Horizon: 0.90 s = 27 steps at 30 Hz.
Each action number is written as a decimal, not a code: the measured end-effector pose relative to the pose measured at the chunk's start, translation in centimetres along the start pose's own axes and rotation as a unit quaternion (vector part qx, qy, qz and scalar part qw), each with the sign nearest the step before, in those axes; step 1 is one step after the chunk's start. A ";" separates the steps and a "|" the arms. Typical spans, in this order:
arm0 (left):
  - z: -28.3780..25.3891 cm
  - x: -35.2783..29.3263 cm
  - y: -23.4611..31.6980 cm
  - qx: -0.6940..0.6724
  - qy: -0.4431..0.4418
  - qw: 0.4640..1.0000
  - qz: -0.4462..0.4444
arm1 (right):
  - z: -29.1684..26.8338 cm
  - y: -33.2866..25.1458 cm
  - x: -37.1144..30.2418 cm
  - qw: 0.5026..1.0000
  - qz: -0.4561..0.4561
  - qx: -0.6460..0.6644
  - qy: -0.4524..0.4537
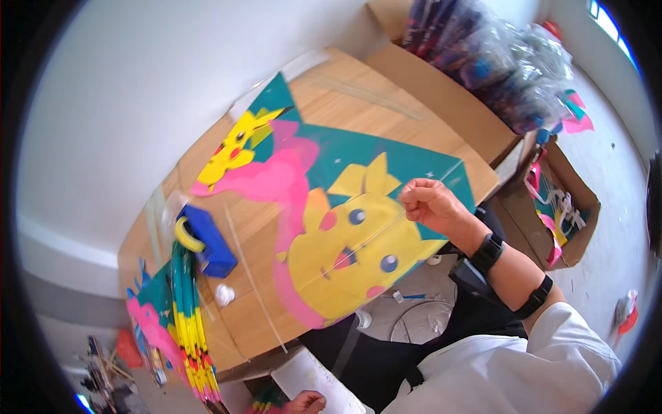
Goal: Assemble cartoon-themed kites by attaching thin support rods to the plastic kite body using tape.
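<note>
The large teal plastic kite sheet printed with a yellow cartoon creature and pink swirl (331, 207) lies flat across the wooden table (386, 103). On the sheet's right edge the right hand (429, 204) is clenched (a thin rod seems to run from it). Left of the sheet sits a blue tape dispenser (207, 240). Below the sheet, the left hand (307, 402) is mostly cut off; its grip cannot be told.

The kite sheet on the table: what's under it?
The kite sheet lies on the wooden table, thin rods running beneath its edge. The right hand rests on top; anything else underneath is hidden.
</note>
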<state>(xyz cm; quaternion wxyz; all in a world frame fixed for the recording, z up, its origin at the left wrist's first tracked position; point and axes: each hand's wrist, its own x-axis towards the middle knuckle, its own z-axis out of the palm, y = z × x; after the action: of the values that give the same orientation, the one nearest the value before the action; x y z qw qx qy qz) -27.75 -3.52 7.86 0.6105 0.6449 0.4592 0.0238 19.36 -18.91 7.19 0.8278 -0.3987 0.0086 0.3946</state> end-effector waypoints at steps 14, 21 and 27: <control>7.3 16.8 12.2 0.097 0.032 0.990 0.096 | -15.2 -6.6 0.7 0.780 -0.302 -0.450 0.313; 7.8 20.9 14.2 0.060 0.025 0.992 0.103 | -14.6 -6.1 2.3 0.678 -0.333 -0.535 0.378; 8.0 21.7 13.9 0.059 0.016 0.994 0.093 | -14.5 -6.1 2.5 0.663 -0.309 -0.556 0.394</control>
<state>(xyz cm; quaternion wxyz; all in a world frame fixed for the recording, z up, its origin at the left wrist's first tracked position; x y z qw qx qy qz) -2.70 6.18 5.57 0.5594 0.7188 0.4078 0.0636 29.51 -29.25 0.46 0.4458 -0.8829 -0.0111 -0.1469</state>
